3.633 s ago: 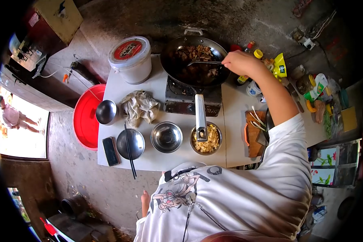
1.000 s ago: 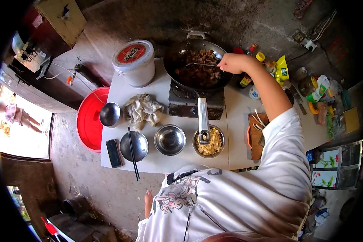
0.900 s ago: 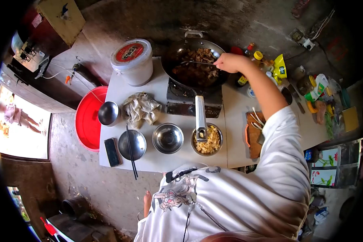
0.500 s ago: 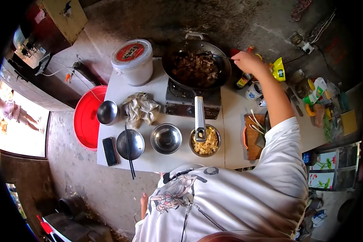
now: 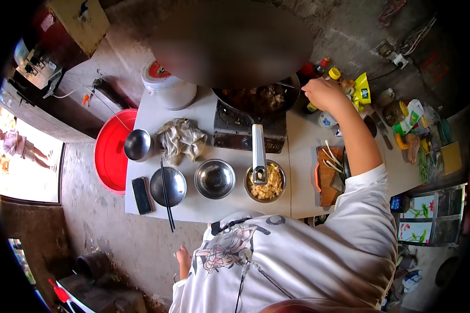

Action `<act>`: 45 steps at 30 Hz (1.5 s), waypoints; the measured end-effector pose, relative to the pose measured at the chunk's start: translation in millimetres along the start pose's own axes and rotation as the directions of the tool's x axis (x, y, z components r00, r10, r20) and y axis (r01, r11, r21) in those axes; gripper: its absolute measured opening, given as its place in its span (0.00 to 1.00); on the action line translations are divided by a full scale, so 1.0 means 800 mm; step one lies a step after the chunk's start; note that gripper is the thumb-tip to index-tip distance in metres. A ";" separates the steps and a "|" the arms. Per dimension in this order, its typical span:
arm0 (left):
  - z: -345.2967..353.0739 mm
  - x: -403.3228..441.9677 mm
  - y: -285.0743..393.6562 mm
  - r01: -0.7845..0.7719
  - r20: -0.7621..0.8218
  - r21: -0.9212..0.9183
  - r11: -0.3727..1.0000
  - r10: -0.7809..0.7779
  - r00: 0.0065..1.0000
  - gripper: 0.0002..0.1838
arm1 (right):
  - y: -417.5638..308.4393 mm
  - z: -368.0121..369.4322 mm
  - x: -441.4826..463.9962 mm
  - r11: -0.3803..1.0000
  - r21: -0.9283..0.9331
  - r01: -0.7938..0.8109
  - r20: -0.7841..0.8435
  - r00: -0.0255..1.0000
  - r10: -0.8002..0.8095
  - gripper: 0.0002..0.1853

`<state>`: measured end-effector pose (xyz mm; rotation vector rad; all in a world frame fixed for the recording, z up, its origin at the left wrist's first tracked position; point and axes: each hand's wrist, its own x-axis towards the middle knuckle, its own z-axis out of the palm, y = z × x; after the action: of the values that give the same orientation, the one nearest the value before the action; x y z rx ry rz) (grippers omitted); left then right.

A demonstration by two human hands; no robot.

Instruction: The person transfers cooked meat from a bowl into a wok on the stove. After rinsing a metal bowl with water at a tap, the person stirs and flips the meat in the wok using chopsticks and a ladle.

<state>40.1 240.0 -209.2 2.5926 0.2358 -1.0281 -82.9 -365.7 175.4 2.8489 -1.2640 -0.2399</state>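
Note:
My right hand (image 5: 324, 94) is closed round the handle of a cooking spatula (image 5: 289, 85) at the right rim of the wok (image 5: 230, 99); the spatula's head is hidden. Browned, chopped food (image 5: 269, 99) lies in the wok, which sits on a stove (image 5: 250, 133). A dark blurred oval covers most of the wok's upper part. The wok's pale long handle (image 5: 258, 146) points towards me, over a steel bowl of yellow crumbly food (image 5: 266, 189). Low at my left side hangs my left hand (image 5: 183, 259), fingers loosely apart with nothing visible in them.
On the table stand a lidded white bucket (image 5: 169, 91), a crumpled cloth (image 5: 181, 140), steel bowls (image 5: 214, 179), black chopsticks (image 5: 167, 198) and a phone (image 5: 142, 195). Rightward are a cutting board (image 5: 329, 182) with scallions, a knife (image 5: 385, 135) and seasoning bottles (image 5: 334, 74). A person (image 5: 23, 146) is outside the doorway.
My right hand has shifted slightly down and right with the spatula. A dark blurred oval now hides the upper wok and part of the bucket. My left hand has shifted slightly left.

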 end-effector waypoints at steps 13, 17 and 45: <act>-0.115 0.123 0.116 -0.604 -0.675 -0.357 0.713 0.251 0.694 0.19 | -0.022 0.027 -0.024 0.987 0.119 0.112 -0.002 0.994 -0.112 0.16; -0.153 0.122 0.198 -0.492 -0.687 0.009 0.870 0.363 0.629 0.40 | -0.013 0.059 -0.040 0.958 0.284 -0.048 0.034 0.999 0.039 0.17; -0.179 0.139 0.257 -0.316 -0.526 0.250 0.915 0.403 0.749 0.52 | -0.059 0.050 -0.054 0.878 0.427 -0.216 -0.224 0.916 0.334 0.16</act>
<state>267.7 105.3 -136.5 2.8552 -0.2145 -0.1134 -82.2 -300.4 138.3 2.7904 -1.7947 0.4816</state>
